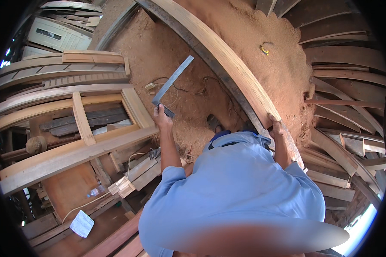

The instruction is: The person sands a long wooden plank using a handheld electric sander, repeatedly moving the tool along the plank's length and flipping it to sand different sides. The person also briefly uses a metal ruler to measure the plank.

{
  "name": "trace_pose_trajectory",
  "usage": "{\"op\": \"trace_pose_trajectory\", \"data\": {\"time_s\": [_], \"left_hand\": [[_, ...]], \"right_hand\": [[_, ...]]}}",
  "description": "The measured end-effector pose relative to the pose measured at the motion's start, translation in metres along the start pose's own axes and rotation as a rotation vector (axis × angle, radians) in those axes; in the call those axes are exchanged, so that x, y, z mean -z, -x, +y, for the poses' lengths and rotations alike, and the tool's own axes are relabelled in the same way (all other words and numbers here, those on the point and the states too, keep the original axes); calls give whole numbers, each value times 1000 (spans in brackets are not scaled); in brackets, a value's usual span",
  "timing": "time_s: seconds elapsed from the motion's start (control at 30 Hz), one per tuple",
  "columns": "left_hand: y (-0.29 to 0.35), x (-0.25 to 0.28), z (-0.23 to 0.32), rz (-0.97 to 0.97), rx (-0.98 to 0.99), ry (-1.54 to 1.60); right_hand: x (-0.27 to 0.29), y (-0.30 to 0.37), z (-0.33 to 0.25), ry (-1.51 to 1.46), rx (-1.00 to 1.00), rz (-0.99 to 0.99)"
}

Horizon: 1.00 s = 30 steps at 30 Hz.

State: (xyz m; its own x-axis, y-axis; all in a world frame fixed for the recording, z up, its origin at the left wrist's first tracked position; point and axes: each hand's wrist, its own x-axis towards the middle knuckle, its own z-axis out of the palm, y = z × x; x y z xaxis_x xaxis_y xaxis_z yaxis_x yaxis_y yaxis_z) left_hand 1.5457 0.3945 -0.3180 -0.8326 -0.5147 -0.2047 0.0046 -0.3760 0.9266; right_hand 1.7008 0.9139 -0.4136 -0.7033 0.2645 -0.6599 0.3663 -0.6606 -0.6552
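Observation:
My left hand (163, 118) is closed around the dark stock of a carpenter's square. The metal blade of the square (174, 79) points up and away over the sawdust floor. My right hand (277, 129) grips the near end of a long, light-coloured wooden plank (227, 53), its fingers on the top edge. The plank runs from the far side of the view down toward my right side. A dark beam (210, 55) lies along the plank's left side. The square is apart from the plank.
A wooden frame (83, 120) with crosspieces lies at the left. Boards (351, 85) are stacked on the right. On the floor are a cord with a pale block (150, 86) and a small yellow item (265, 50). A plastic bottle (97, 191) and paper (82, 224) sit lower left.

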Motion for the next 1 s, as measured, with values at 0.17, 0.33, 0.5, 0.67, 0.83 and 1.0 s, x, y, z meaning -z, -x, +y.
{"op": "trace_pose_trajectory", "data": {"time_s": [0.17, 0.33, 0.5, 0.67, 0.83, 1.0], "left_hand": [[-2, 25, -3, 6, 124, 30], [-8, 31, -81, -59, 257, 96], [23, -16, -104, -193, 501, 159], [32, 2, -109, -200, 481, 8], [44, 77, -118, 91, 676, 158], [61, 153, -144, 350, 659, 293]], "right_hand": [[4, -19, -35, 1371, -376, 91], [-34, -27, -72, 1087, -65, 19], [-84, -93, -34, 1588, 185, 120], [-149, -90, 6, 1794, 241, -38], [-172, -103, 23, 2025, 169, -195], [-180, -123, 25, 1977, 55, -255]]}}
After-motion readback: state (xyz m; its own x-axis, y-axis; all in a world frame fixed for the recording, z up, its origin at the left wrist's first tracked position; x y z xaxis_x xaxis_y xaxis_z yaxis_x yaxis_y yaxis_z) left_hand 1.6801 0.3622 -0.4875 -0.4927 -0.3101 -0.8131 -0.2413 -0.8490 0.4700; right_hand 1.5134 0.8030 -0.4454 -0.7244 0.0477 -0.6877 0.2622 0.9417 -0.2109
